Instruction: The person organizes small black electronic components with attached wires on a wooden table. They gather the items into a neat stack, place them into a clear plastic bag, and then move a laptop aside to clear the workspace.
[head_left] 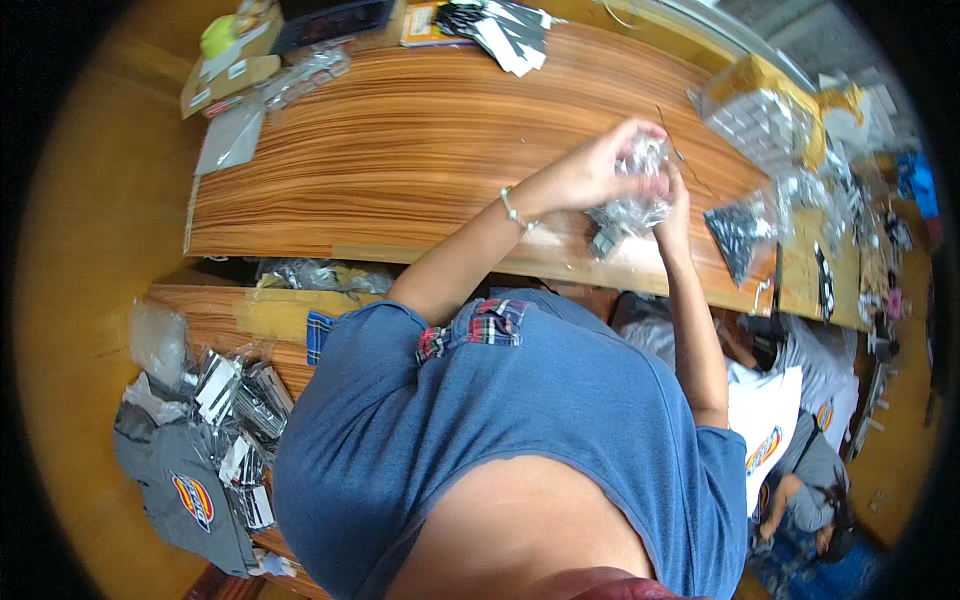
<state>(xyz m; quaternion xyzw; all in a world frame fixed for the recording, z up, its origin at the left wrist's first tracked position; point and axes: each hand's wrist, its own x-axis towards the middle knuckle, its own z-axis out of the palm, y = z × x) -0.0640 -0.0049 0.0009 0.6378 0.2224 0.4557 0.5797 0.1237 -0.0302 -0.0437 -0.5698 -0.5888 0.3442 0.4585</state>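
A crumpled clear plastic bag [640, 212] is bunched between my two hands above the right part of the wood-grain table [400, 140]. My left hand [605, 168] reaches across from the left with its fingers closed on the bag's upper part, slightly blurred. On the bag's right side is my right hand [674, 212], its fingers bent around the plastic. Just below the bag, near the table's front edge, sits a small grey-green block-like piece [603, 242]. Whether it is inside the bag or beside it, I cannot tell. A thin dark cord [680, 155] lies beyond my right hand.
To the right lies a clear bag of small dark pieces [733, 235]. Behind it stands a plastic-wrapped stack of white boxes [760, 118]. Black and white tags [510, 38] lie at the far edge. Grey shirts [185, 490] hang left; another person [808, 490] is at lower right.
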